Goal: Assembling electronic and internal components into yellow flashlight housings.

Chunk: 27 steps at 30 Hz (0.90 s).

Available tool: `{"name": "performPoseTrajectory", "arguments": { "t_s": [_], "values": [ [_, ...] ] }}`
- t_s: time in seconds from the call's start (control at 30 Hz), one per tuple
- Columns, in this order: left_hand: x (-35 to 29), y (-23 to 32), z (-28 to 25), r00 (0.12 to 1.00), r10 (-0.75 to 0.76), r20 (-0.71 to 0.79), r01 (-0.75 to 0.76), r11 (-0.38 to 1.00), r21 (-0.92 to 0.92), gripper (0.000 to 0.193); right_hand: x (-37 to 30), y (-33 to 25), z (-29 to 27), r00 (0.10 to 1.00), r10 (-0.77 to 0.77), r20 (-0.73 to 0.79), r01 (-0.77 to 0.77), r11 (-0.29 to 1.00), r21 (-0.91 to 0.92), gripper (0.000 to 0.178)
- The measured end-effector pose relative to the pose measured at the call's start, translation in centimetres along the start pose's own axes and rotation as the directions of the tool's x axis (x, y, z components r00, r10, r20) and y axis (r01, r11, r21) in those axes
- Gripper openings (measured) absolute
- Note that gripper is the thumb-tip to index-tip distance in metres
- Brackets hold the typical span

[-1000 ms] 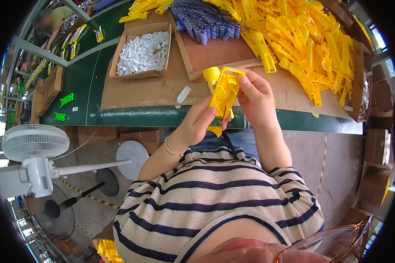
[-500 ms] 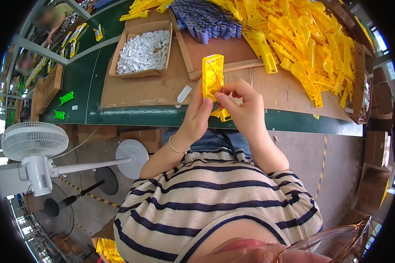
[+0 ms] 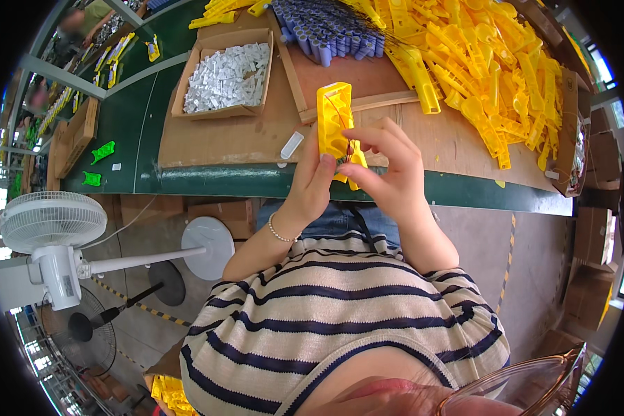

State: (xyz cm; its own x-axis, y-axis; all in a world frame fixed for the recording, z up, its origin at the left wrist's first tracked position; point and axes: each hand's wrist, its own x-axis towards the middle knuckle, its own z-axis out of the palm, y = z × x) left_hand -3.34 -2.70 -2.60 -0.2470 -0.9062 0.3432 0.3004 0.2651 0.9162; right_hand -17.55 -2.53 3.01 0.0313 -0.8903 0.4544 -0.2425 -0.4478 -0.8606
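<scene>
My left hand [image 3: 310,184] grips a long yellow plastic housing [image 3: 334,114] by its left side, thumb across the lower part. The hollow inner side, with moulded ribs, faces up, and thin dark and reddish wires [image 3: 349,149] run in it. Over its right edge is my right hand [image 3: 393,163], thumb and index finger spread apart, their tips beside the wires. Whether those tips touch the wires, I cannot tell. The lower end of the housing is partly hidden by my fingers. Left of it, a small white plastic piece [image 3: 292,145] lies on the cardboard.
A cardboard box [image 3: 180,111] of small white parts stands left. Behind my hands, bundled blue-purple cylinders [image 3: 333,35] with dark wires sit in a wooden-edged tray [image 3: 378,102]. Yellow housings [image 3: 492,76] are heaped right. Green pieces [image 3: 103,152] and a white fan [image 3: 54,222] are at left.
My right thumb and index finger have parted from their pinch at the wires. The housing has shifted very slightly up and left in view, still in my left hand.
</scene>
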Motion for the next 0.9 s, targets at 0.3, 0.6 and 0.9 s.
{"name": "performPoseTrajectory", "arguments": {
  "t_s": [0.3,0.6,0.9],
  "values": [
    [0.0,-0.1,-0.9,0.993,-0.075,-0.092,0.06,0.986,-0.158,0.051,-1.3,1.7,-1.2,0.958,-0.172,0.231,0.131,0.974,0.182,0.019],
    [0.2,0.3,-0.3,0.992,-0.092,-0.087,0.068,0.968,-0.242,0.049,-2.3,1.9,-0.6,0.988,-0.146,0.059,0.122,0.948,0.295,0.017],
    [0.2,-0.6,0.3,0.989,-0.089,-0.117,0.058,0.967,-0.247,0.05,-2.1,1.8,0.9,1.0,-0.001,-0.013,-0.001,0.992,-0.13,0.012]
  ]
}}
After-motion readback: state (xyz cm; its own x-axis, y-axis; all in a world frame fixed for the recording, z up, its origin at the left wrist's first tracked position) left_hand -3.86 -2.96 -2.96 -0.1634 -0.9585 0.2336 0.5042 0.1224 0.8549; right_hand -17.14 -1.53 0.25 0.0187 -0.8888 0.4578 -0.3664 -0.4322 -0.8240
